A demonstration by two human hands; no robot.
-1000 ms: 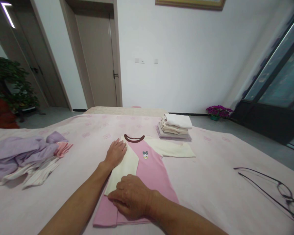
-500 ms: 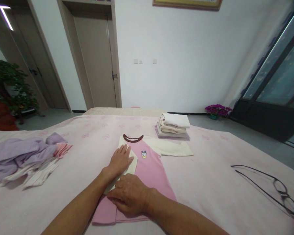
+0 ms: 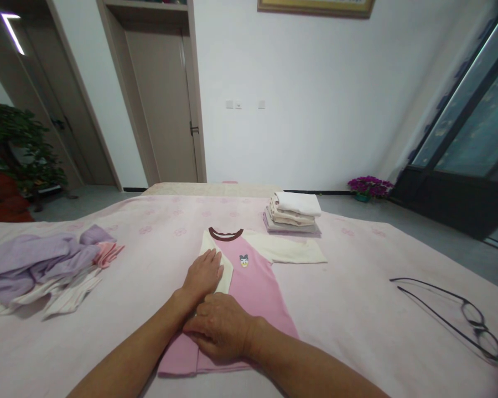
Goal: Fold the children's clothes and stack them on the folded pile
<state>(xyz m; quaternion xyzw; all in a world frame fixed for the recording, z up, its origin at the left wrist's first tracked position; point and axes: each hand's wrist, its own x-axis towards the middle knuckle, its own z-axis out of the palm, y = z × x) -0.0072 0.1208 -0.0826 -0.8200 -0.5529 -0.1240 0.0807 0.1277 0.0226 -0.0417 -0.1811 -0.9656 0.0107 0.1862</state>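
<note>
A pink T-shirt (image 3: 255, 287) with cream sleeves, a brown collar and a small cartoon badge lies flat on the pink bedsheet (image 3: 357, 309). Its left side and sleeve are folded inward over the body. My left hand (image 3: 204, 272) lies flat, fingers stretched out, on the folded cream sleeve. My right hand (image 3: 218, 325) rests palm down on the lower folded edge of the shirt, fingers curved against the cloth. The right cream sleeve (image 3: 294, 251) still spreads out to the side.
A stack of folded clothes (image 3: 294, 213) sits behind the shirt. A heap of unfolded lilac, pink and striped garments (image 3: 45, 265) lies at the left. A pair of glasses (image 3: 460, 315) lies at the right. Doors, a plant and a flower pot stand beyond the bed.
My left hand slid from beside the collar down and inward along the folded sleeve, close to my right hand. The folded sleeve now lies narrower under both hands.
</note>
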